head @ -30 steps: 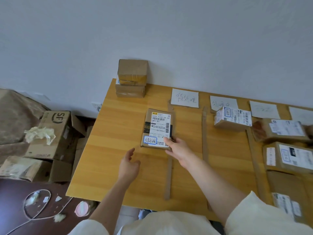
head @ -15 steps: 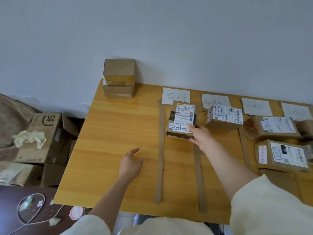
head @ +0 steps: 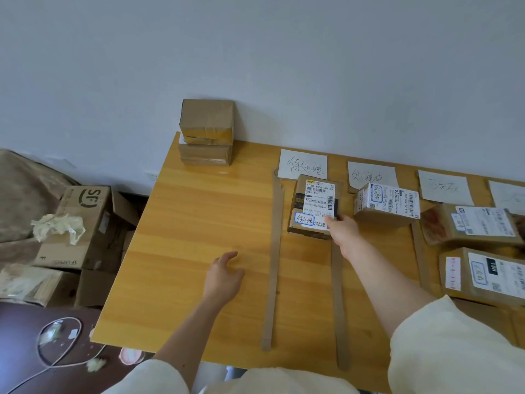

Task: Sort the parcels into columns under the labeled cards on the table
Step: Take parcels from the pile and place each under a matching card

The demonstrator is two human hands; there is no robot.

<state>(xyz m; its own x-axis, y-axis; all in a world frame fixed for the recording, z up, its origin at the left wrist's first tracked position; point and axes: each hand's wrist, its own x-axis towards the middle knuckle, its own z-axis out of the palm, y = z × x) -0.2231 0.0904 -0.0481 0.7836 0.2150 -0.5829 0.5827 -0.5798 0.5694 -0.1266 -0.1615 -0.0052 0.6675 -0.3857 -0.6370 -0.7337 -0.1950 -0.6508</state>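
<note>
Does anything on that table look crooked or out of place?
Mostly tidy. The left cardboard strip is bent and ragged at its far end beside the first card. Two unsorted parcels sit stacked in the far left corner, outside any column. The right hand touches a parcel under that card.

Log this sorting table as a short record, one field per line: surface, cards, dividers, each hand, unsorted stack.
surface: wooden table
cards: four handwritten paper cards along the far edge, leftmost card
dividers: cardboard strips, left strip
right hand: on the near right corner of a labelled parcel lying under the leftmost card
left hand: open, empty, at the bare tabletop
unsorted stack: two plain boxes at the far left corner
</note>
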